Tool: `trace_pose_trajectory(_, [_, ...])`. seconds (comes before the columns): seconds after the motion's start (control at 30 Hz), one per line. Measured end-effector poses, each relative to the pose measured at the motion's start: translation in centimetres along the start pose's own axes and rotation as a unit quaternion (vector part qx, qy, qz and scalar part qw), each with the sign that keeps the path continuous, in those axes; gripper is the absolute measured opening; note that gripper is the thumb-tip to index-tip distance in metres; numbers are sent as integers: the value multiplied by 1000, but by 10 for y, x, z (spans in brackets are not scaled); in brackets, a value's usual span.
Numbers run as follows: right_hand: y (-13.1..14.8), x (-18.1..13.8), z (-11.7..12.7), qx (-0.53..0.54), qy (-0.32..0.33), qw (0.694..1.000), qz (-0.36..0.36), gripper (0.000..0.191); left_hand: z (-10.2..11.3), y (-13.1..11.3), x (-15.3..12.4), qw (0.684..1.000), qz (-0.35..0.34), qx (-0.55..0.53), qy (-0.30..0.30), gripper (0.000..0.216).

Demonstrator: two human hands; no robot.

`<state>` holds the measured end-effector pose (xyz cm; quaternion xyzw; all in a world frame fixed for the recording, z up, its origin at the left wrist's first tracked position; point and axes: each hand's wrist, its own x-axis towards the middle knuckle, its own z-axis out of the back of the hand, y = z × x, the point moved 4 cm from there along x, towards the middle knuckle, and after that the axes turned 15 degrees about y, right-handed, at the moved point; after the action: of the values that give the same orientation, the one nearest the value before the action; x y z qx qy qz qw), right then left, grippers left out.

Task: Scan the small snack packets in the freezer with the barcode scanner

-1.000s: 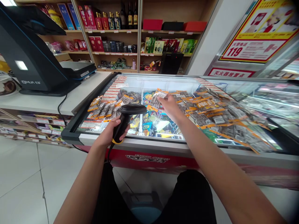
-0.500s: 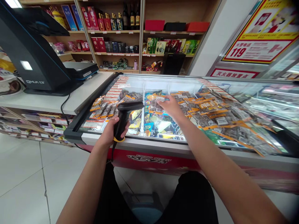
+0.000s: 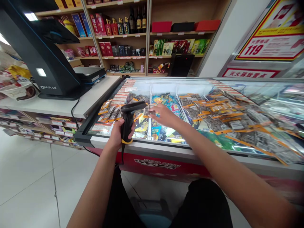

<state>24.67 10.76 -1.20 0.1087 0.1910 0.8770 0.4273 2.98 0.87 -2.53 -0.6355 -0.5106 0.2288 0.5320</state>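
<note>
The left hand (image 3: pixel 117 133), wrapped round the scanner (image 3: pixel 128 117), points its head rightward at the packet (image 3: pixel 147 111) between both hands; the right hand (image 3: pixel 164 115), nearer, pinches the packet, whose long axis I cannot tell.

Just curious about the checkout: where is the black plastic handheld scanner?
In the head view, the black plastic handheld scanner is left of centre, gripped in the left hand, its head near the right hand, above the red-fronted freezer.

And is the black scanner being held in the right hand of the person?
No, the left hand grips the black scanner by its handle, while the right hand holds a small packet.
</note>
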Motion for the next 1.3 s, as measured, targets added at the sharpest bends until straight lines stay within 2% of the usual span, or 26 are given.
trace_pose_trajectory(0.1, [24, 18, -13, -26, 22, 998, 54, 40, 0, 1, 1, 1000, 1, -9, -3, 43])
trace_pose_trajectory(0.2, [51, 31, -19, 20, 32, 995, 94, 33, -1, 1, 1, 1000, -1, -16, -1, 43])
trace_pose_trajectory(0.33, [73, 44, -33, 102, 72, 989, 77, 32, 1, 1, 1, 1000, -3, -20, 8, 42])
trace_pose_trajectory(0.43, [75, 47, -37, 110, 72, 988, 85, 31, 2, 1, 1, 1000, -5, -17, 19, 43])
trace_pose_trajectory(0.5, [66, 42, -26, 82, 32, 993, 80, 31, 2, 1, 1, 1000, -6, -13, 26, 41])
trace_pose_trajectory(0.57, [45, 30, -1, 21, -24, 999, 29, 32, 1, 1, 1, 999, -7, -10, 31, 40])
trace_pose_trajectory(0.6, [30, 22, 14, -19, -49, 998, -20, 31, 1, 0, 1, 999, -6, -9, 33, 41])
trace_pose_trajectory(0.67, [-10, 2, 48, -105, -68, 977, -172, 30, 1, 0, 1, 999, -4, -7, 36, 42])
trace_pose_trajectory(0.77, [-77, -29, 84, -142, -41, 918, -368, 50, 0, -1, 1, 999, -1, -5, 36, 43])
trace_pose_trajectory(0.83, [-113, -43, 91, -129, 21, 894, -429, 63, 0, -1, 1, 999, -1, -4, 35, 41])
trace_pose_trajectory(0.93, [-139, -51, 87, -128, 60, 891, -431, 73, 0, -1, 1, 999, 0, -5, 37, 40])
trace_pose_trajectory(1.07, [-131, -48, 81, -155, 33, 899, -409, 72, 0, 1, 1, 999, 2, -3, 35, 42])
trace_pose_trajectory(1.2, [-112, -43, 82, -131, -25, 916, -378, 61, 0, 1, 2, 1000, 2, 4, 30, 42])
trace_pose_trajectory(1.3, [-101, -38, 83, -55, -108, 940, -319, 56, -1, 1, 2, 1000, 1, 8, 27, 39])
